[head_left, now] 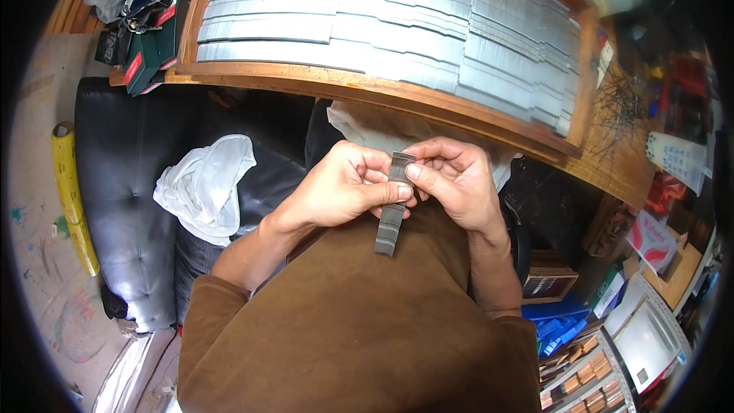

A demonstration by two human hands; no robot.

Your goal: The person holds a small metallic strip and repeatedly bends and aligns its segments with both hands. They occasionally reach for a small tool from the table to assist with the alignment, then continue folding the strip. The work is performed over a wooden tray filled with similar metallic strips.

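Workshop interior, seen from above the seated person's lap. Both hands meet over the brown garment: left hand [340,187] and right hand [451,180] pinch a narrow grey metal strip [391,210] between thumbs and fingertips — it hangs upright, its lower end free. Left of them, a white cloth [205,183] lies on a black cushioned seat [126,183]. Beyond, a wooden tray [359,84] holds stacked rows of grey metal strips [397,19].

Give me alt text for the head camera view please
Both hands, left hand and right hand, pinch a narrow grey metal strip above the lap. Beyond, a wooden tray holds rows of similar strips.
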